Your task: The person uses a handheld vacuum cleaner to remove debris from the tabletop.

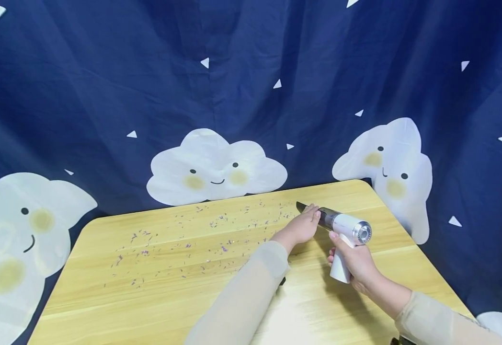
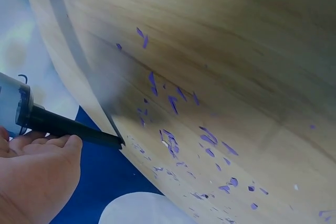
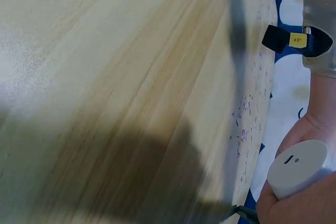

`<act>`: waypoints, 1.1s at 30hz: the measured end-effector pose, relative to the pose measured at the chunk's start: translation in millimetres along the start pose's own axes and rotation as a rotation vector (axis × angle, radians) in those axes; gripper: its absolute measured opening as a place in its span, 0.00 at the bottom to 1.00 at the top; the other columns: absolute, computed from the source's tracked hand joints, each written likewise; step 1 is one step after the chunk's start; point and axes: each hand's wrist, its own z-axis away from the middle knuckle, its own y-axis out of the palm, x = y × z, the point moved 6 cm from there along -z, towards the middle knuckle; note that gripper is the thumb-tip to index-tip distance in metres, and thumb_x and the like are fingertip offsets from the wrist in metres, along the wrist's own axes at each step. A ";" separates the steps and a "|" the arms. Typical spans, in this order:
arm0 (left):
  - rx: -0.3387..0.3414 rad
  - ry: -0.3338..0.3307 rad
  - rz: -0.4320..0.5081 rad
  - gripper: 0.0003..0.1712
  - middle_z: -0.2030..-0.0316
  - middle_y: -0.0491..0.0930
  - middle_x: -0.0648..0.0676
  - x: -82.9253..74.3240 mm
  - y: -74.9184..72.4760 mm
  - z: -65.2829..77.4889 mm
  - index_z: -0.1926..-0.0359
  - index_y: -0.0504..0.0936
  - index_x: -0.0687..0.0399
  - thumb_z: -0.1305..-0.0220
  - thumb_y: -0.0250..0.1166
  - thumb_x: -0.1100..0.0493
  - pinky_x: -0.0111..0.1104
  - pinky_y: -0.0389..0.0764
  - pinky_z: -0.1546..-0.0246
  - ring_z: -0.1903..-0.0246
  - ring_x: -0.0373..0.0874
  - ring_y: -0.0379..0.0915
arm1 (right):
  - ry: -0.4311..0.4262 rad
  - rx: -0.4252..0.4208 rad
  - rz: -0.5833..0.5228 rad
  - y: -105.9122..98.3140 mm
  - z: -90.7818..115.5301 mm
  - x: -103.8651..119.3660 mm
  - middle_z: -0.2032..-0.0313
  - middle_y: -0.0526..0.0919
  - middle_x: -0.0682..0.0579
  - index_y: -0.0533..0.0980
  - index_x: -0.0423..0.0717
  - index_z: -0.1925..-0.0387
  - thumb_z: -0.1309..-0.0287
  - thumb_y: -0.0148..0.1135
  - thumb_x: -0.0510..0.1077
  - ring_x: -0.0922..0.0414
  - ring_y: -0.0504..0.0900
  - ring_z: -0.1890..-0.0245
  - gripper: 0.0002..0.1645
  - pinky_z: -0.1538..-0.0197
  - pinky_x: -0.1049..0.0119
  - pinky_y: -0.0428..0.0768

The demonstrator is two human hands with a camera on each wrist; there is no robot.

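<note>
Vacuum (white-handled) fills right hand; left hand holds its black nozzle.

Both long sleeves are pale beige. At the left sleeve's cuff, a black wrist camera carries a small yellow label with dark lettering.

Nozzle apparently part-hidden by left fingers.
</note>
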 end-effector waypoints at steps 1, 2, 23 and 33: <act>-0.001 -0.001 0.003 0.35 0.22 0.48 0.50 0.9 -0.1 -0.3 0.22 0.55 0.52 0.19 0.26 0.42 0.38 0.47 0.24 0.23 0.41 0.39 | -0.001 -0.001 0.002 0.5 -0.5 0.0 0.74 0.78 0.51 0.62 0.40 0.44 0.31 0.63 0.51 0.59 0.82 0.78 0.27 0.66 0.61 0.87; -0.002 -0.003 0.006 0.35 0.22 0.48 0.50 1.7 -0.5 -0.3 0.22 0.55 0.52 0.19 0.26 0.42 0.38 0.47 0.24 0.23 0.40 0.39 | -0.003 0.000 0.004 1.0 -1.1 0.0 0.74 0.78 0.51 0.62 0.40 0.45 0.31 0.63 0.51 0.59 0.82 0.78 0.27 0.66 0.61 0.87; -0.030 -0.021 0.094 0.35 0.21 0.46 0.50 14.1 -11.4 -4.6 0.21 0.54 0.51 0.19 0.27 0.42 0.41 0.46 0.24 0.23 0.45 0.39 | -0.021 0.005 0.041 11.5 -14.6 5.1 0.73 0.77 0.51 0.62 0.40 0.41 0.32 0.64 0.53 0.59 0.82 0.78 0.31 0.67 0.62 0.87; -0.041 -0.020 0.113 0.35 0.21 0.47 0.49 14.8 -14.6 -7.1 0.22 0.55 0.51 0.19 0.28 0.41 0.39 0.47 0.24 0.23 0.42 0.39 | -0.035 -0.010 0.042 13.0 -20.0 6.9 0.74 0.77 0.51 0.63 0.39 0.45 0.32 0.64 0.52 0.59 0.82 0.79 0.28 0.68 0.62 0.87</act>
